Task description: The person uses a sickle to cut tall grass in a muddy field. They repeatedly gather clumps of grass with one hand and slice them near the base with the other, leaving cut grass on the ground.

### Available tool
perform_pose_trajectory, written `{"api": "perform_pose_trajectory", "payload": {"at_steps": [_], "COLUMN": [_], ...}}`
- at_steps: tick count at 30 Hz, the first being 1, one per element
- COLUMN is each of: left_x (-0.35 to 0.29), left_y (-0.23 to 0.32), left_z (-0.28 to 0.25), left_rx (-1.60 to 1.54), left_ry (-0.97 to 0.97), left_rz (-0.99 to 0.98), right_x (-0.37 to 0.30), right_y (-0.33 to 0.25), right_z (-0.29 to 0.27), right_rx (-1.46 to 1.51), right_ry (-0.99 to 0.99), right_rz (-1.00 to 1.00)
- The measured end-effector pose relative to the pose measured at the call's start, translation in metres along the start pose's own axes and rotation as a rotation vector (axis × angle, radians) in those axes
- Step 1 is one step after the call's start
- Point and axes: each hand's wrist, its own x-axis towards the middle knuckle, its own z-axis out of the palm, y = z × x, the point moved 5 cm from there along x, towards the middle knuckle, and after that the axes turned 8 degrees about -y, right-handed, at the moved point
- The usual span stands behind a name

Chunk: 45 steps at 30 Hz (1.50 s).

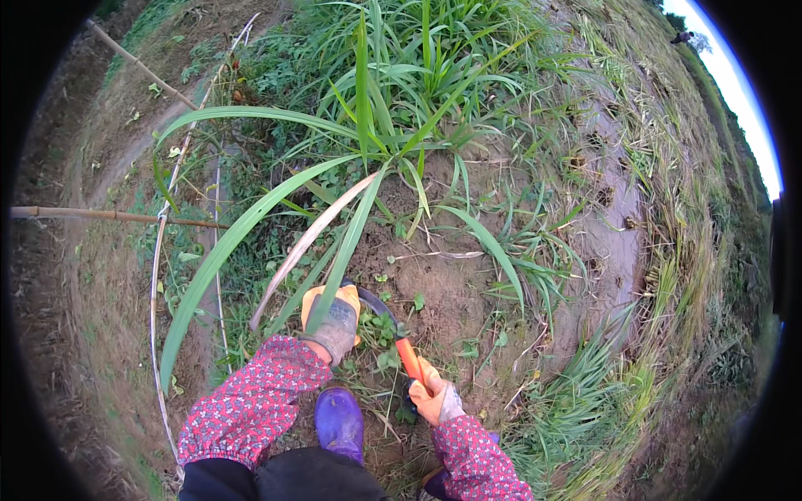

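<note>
My right hand (433, 396), in an orange and grey work glove, is wrapped round the orange handle of a sickle (408, 359). The dark curved blade reaches up and left, low over the small green weeds (383, 332). Beside the blade's far end is my left hand (332, 321), in a similar glove, reaching down to the ground. A long green leaf crosses it, and its fingertips are hidden, so I cannot see what it grips. That leaf belongs to a tall strappy-leaved plant (384, 154) just beyond, which also has one dry tan leaf.
A purple boot (340, 424) stands below my left hand. Bamboo poles (117, 215) and thin canes form a frame at the left. Dense grassy clumps grow at the far side. A muddy strip (608, 234) runs along the right, beside cut or flattened grass (572, 409).
</note>
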Motion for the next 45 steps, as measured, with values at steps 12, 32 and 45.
{"api": "perform_pose_trajectory", "payload": {"at_steps": [12,32,45], "left_x": [-0.065,-0.15,-0.014], "left_y": [-0.181,-0.132,0.07], "left_z": [0.06,0.034,0.116], "left_rx": [0.182,-0.236,-1.848], "left_ry": [-0.117,0.078,0.186], "left_rz": [-0.309,0.274,0.322], "right_x": [-0.063,-0.061,-0.08], "right_y": [0.043,-0.025,-0.033], "right_z": [-0.035,-0.085,-0.102], "right_rx": [0.185,0.113,0.3], "right_ry": [-0.073,0.0,0.109], "right_rz": [0.053,-0.018,-0.003]}}
